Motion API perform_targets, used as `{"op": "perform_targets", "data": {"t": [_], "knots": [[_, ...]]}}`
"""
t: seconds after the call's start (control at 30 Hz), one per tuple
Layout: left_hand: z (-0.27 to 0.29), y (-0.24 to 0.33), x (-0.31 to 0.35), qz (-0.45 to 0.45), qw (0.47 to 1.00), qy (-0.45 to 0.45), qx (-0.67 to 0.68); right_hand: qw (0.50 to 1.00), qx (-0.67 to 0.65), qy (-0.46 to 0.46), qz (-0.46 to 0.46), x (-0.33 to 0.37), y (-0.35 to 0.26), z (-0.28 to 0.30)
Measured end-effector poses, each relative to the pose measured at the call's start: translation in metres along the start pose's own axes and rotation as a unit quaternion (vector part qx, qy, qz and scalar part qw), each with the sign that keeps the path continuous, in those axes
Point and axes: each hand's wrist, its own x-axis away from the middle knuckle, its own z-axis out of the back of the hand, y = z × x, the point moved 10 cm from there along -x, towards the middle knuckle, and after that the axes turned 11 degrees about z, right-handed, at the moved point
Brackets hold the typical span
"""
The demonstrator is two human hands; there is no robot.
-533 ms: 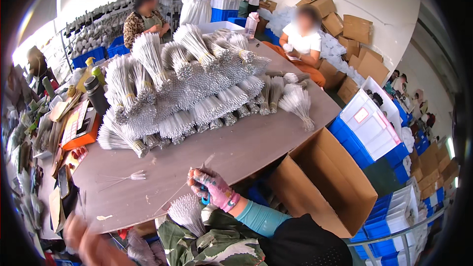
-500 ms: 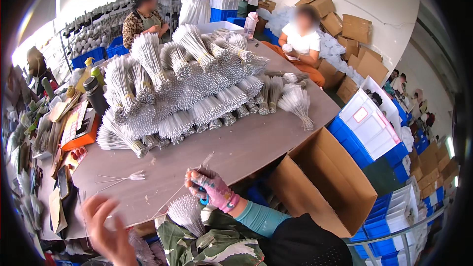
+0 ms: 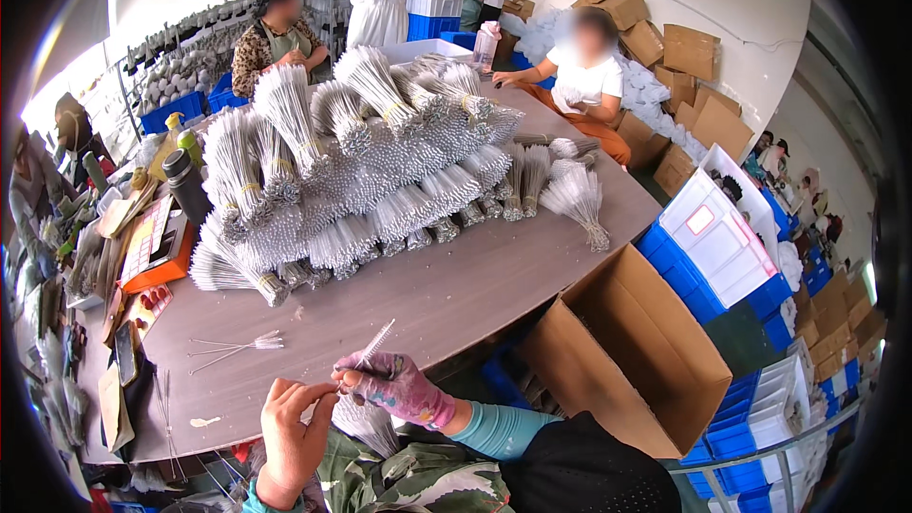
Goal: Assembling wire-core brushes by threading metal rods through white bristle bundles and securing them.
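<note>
My right hand (image 3: 404, 391), in a stained pink and purple glove, is closed on a thin wire brush (image 3: 377, 343). Its bristled end points up and away from me. Bare and pinched, my left hand (image 3: 296, 432) meets the right fingertips; whatever lies between its fingers is too small to make out. Just below the hands, a bundle of wire brushes (image 3: 366, 427) rests at my lap on camouflage cloth (image 3: 408, 484). A few loose brushes (image 3: 249, 344) lie on the brown table (image 3: 456, 280) beyond my left hand.
A large heap of bundled brushes (image 3: 370, 190) covers the table's middle. An open cardboard box (image 3: 632, 351) stands at the right edge. To the left are a dark flask (image 3: 186, 185), an orange box (image 3: 157, 252) and a phone (image 3: 125, 351). A seated person (image 3: 584, 76) is across the table.
My left hand has come from the lower left to meet the right hand. The brush in my right hand now stands more upright. The person across has stretched an arm onto the table.
</note>
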Motion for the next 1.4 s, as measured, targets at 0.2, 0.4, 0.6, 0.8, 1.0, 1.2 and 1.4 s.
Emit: {"op": "perform_targets", "data": {"t": [0.2,0.4,0.6,0.8,1.0,1.2,1.4], "knots": [[-0.003,-0.019,-0.002,-0.032,0.992,0.013,-0.12,0.988,0.135,-0.074,-0.026,-0.002,0.018,0.004],[0.035,-0.108,-0.031,-0.062,0.958,0.033,-0.278,0.979,0.161,0.059,-0.106,0.003,0.024,0.092],[0.056,-0.182,-0.02,-0.028,0.94,0.062,-0.334,0.969,0.036,0.205,-0.13,-0.002,0.06,0.143],[0.052,-0.225,-0.043,-0.031,0.923,0.011,-0.384,0.966,0.046,0.183,-0.175,0.005,0.064,0.135],[0.042,-0.248,-0.05,-0.013,0.93,-0.007,-0.368,0.961,0.118,0.182,-0.169,0.008,0.058,0.131],[0.04,-0.244,-0.048,-0.014,0.93,0.038,-0.366,0.959,0.142,0.177,-0.171,0.002,0.059,0.129],[0.036,-0.224,-0.027,0.032,0.923,0.1,-0.371,0.96,0.145,0.167,-0.171,0.001,0.062,0.124]]}}
